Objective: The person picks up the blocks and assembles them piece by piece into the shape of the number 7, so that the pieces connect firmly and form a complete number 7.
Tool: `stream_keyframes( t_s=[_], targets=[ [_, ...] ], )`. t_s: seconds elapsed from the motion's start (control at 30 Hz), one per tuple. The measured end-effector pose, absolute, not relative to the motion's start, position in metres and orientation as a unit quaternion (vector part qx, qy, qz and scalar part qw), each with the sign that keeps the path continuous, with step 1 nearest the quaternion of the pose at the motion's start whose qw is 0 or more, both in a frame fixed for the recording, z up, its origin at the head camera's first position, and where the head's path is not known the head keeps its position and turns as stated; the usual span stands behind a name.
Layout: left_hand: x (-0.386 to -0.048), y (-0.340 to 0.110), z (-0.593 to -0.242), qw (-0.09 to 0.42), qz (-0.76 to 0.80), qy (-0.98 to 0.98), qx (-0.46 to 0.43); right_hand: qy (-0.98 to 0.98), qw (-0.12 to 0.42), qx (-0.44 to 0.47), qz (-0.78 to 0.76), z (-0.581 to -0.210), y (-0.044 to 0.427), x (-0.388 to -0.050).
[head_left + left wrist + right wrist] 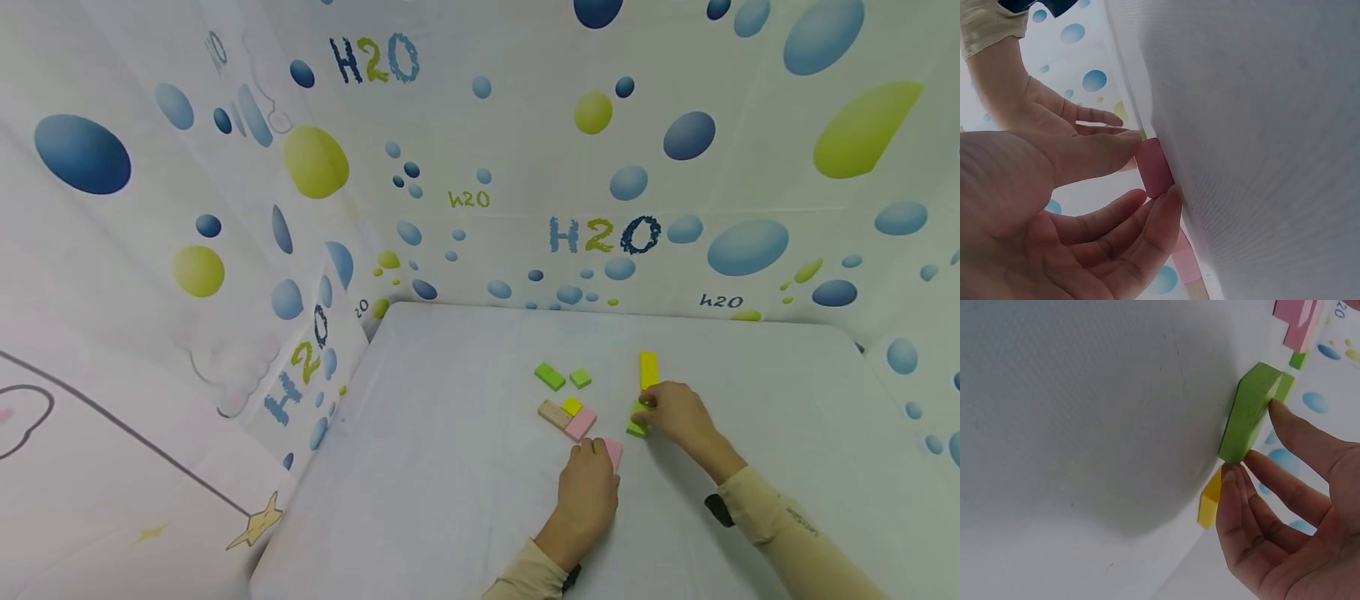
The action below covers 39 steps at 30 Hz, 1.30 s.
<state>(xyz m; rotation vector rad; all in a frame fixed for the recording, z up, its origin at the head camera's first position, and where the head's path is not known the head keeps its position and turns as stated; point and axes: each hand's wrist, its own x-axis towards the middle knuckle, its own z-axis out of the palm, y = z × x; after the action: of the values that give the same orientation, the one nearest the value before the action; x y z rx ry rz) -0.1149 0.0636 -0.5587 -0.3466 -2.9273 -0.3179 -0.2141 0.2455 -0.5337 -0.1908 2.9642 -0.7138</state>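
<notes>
My left hand [588, 487] holds a pink block [614, 454] on the white table, and the left wrist view shows that pink block [1155, 167] between thumb and fingertips. To its right, my right hand [678, 412] pinches a green block [1250, 412] by its sides. Another bit of green [1285, 386] shows just behind that block, partly hidden. Just beyond the right hand lies a yellow block [648, 369]. In the head view the right fingers cover part of the green piece [636, 430].
Left of the hands, a wooden block [554, 414], a small yellow block [572, 406] and a pink block [581, 424] lie together. Behind them are a green block [550, 375] and a smaller green one [581, 378]. A printed curtain [525, 125] hangs behind the table [435, 467].
</notes>
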Motion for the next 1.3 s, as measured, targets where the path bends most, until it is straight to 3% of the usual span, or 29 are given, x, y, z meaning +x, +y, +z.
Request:
stream_keyframes(
  t_s=[1.3],
  targets=[
    [-0.114, 0.062, -0.553, 0.074, -0.122, -0.983, -0.118, 0.966, 0.03, -0.079, -0.243, -0.537, 0.218, -0.207]
  ],
)
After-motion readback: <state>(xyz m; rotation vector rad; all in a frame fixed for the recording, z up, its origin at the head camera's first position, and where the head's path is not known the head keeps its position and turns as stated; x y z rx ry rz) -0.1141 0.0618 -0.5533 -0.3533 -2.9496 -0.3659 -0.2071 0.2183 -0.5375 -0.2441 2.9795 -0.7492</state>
